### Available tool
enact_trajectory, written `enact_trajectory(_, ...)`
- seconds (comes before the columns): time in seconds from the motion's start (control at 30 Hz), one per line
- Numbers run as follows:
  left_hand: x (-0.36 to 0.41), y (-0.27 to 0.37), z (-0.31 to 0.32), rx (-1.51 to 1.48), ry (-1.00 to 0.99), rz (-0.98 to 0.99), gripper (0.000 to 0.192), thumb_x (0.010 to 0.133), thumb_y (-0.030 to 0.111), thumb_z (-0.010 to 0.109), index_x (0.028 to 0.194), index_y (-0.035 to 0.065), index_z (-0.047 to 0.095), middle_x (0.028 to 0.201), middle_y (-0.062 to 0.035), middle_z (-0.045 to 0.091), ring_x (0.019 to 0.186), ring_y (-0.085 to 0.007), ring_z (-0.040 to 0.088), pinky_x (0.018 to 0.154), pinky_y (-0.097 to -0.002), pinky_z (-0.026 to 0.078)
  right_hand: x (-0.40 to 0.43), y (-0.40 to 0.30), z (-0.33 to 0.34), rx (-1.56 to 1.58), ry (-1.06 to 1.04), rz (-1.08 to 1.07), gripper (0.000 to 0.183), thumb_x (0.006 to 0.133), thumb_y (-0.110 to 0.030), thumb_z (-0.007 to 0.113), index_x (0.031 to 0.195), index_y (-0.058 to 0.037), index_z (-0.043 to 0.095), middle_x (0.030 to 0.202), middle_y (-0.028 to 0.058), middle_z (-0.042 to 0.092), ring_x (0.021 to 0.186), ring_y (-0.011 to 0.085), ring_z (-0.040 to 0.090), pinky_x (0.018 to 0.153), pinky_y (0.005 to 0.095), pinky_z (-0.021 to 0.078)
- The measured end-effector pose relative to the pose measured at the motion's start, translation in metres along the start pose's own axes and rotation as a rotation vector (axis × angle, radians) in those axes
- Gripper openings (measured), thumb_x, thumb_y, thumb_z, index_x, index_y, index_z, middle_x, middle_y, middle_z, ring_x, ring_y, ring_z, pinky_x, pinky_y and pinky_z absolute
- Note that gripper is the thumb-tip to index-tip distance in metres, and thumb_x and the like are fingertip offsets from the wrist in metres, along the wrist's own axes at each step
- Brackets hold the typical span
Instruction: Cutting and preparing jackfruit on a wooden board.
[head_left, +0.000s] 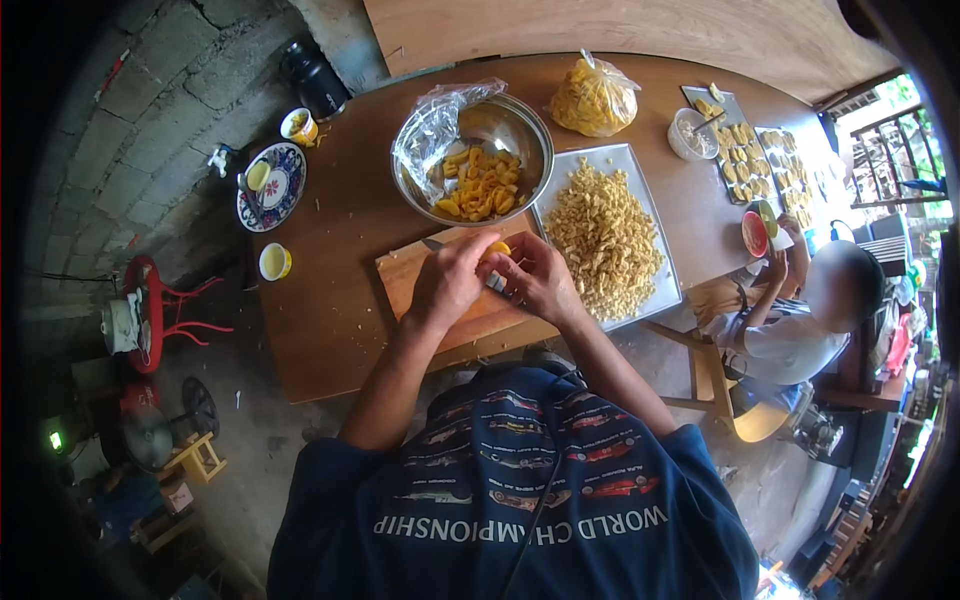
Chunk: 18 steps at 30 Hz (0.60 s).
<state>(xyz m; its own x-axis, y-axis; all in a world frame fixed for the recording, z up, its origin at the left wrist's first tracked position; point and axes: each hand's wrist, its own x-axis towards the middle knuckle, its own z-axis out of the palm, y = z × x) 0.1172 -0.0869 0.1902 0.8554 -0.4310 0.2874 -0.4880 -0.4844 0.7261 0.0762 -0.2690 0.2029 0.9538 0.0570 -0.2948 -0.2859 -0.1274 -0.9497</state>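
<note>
My left hand (454, 274) and my right hand (541, 277) meet above a wooden cutting board (420, 277). Between their fingertips is a small yellow-orange piece of food (496, 249), partly covered by the fingers. A knife (496, 282) lies on the board under my hands, its middle mostly hidden. Just beyond stands a steel bowl (531, 124) holding yellow-orange pieces (484, 184), with clear plastic (431, 139) over its left side. To the right of the board, a metal tray (660, 217) bears a heap of small pale chopped pieces (604, 240).
A knotted plastic bag of yellow pieces (595, 97) stands behind the tray. At left are a patterned plate (294, 174), two small cups (275, 262) (299, 127) and a black flask (313, 79). A seated person (787, 330) works at the right, near filled trays (742, 161) and a plastic tub (691, 139).
</note>
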Motion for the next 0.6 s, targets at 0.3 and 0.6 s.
enact_trajectory(0.3,-0.039,0.006,-0.005,-0.582,0.019,-0.225,0.033,0.097,-0.007,0.068,0.129,-0.0015,0.069,0.13,-0.0147,0.073,0.109,-0.02,0.075,0.092,-0.0319,0.064,-0.018,-0.006,-0.007,0.142,-0.088,-0.009,0.025,0.106,-0.02,0.067,0.118,0.003,0.068,0.093,0.0071,0.074,0.074,0.0099,0.067,0.065,0.027,0.0572)
enact_trajectory(0.6,-0.045,0.012,-0.013,-0.632,-0.036,-0.36,0.024,0.104,0.007,0.067,0.124,-0.0062,0.068,0.107,-0.0073,0.074,0.097,-0.0128,0.073,0.086,-0.0306,0.064,-0.027,-0.017,-0.001,0.111,-0.088,0.011,0.024,0.103,-0.015,0.071,0.116,0.0045,0.069,0.093,0.0057,0.073,0.076,0.0089,0.066,0.063,0.0269,0.0576)
